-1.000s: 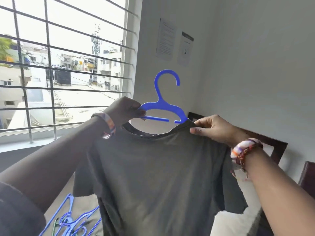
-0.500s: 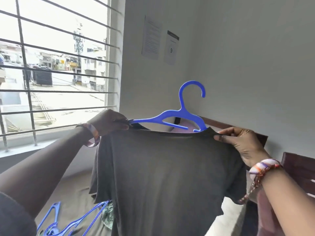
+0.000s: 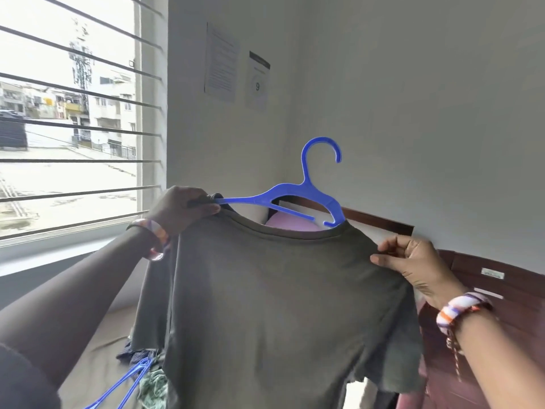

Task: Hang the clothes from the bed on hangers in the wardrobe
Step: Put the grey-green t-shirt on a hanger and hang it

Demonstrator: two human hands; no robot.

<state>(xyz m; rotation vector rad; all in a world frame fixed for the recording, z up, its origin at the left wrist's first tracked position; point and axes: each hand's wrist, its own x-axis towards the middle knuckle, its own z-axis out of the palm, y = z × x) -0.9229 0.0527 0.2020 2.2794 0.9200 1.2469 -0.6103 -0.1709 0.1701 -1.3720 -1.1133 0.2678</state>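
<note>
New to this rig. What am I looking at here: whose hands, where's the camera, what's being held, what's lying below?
No machine: a person's two bare hands, filmed by one wide-angle camera worn on the head, looking forward and down. The left hand grips one end of a blue hanger together with the shoulder of a grey T-shirt. The right hand pinches the shirt's other shoulder, where the hanger's arm is already inside the neck. Below lies the bed, with spare blue hangers and more clothes.

Barred window [image 3: 73,128] left; two papers [image 3: 221,62] on wall [image 3: 413,98].
</note>
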